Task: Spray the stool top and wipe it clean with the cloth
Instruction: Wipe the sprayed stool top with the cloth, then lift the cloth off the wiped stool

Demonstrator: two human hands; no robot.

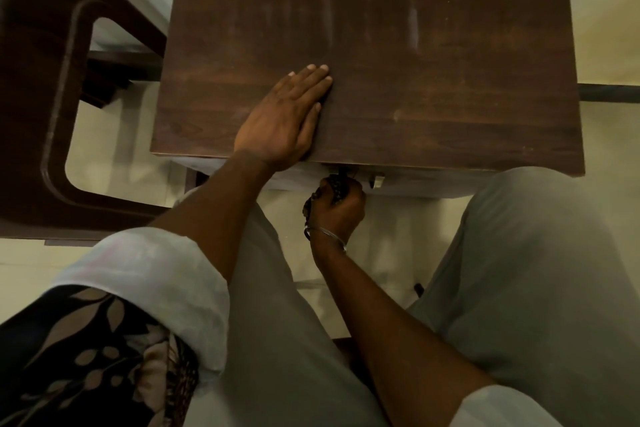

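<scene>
The stool top (433, 62) is a dark brown wooden rectangle that fills the upper middle of the head view, with pale streaks across its far half. My left hand (284, 121) lies flat on it, palm down, at the front edge left of centre, holding nothing. Just below that front edge, my right hand (341, 211) is closed around a dark bunched piece that looks like the cloth (337, 184); most of it is hidden in my fist. No spray bottle is in view.
A dark wooden chair (52, 80) with a curved arm stands close to the stool's left side. My knees in grey trousers (536, 270) flank the stool's front. A leaf-patterned cushion (86, 357) is at the bottom left. Pale floor tiles surround the stool.
</scene>
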